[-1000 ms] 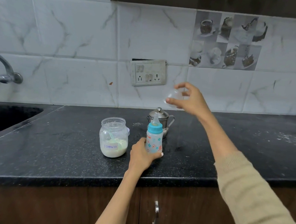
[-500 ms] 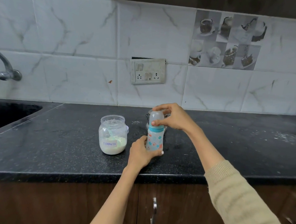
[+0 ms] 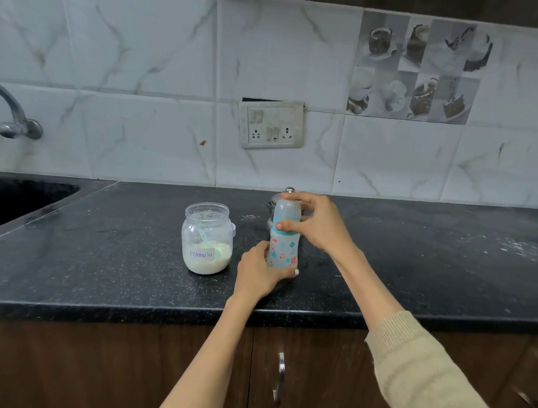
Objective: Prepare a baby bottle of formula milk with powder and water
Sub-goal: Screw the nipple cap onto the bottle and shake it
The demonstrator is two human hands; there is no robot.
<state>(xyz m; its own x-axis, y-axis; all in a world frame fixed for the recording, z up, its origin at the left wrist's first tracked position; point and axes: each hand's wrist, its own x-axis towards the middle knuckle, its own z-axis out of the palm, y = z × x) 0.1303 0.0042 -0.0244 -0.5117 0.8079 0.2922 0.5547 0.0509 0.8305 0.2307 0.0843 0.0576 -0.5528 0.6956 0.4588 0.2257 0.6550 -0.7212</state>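
Both hands gripping bottle (image 3: 282, 248): L hand (image 3: 259, 273) steadying base, R hand (image 3: 318, 225) now seating cap (image 3: 287, 211) back on; prep seems nearly done.

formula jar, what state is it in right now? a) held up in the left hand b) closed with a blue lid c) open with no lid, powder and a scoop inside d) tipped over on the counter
c: the formula jar stands upright on the counter, mouth uncovered, with powder and a scoop inside.

My bottle (image 3: 282, 249) has a blue ring and little orange and blue flowers. Under it, the table (image 3: 117, 277) is black with white specks.
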